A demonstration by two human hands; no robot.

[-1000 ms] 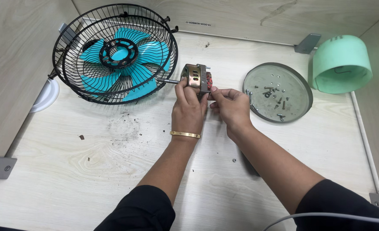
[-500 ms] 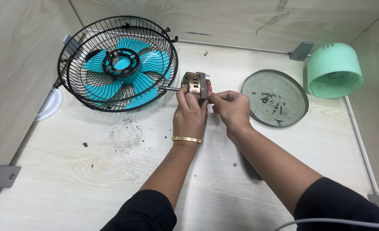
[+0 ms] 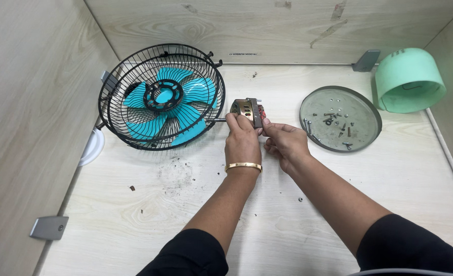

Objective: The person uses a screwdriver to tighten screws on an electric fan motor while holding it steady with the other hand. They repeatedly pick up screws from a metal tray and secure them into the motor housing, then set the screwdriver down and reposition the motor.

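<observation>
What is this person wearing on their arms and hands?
Both hands are bare, with no gloves. The left hand has a thin gold-coloured bangle around the wrist. The right hand shows no jewellery that I can see. Both arms have black sleeves pushed up towards the elbows, leaving the forearms uncovered.

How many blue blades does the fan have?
5 blue blades sit inside the black cage, spread around the round hub: upper left, top, upper right, lower right and lower left. The wires partly cover them.
</observation>
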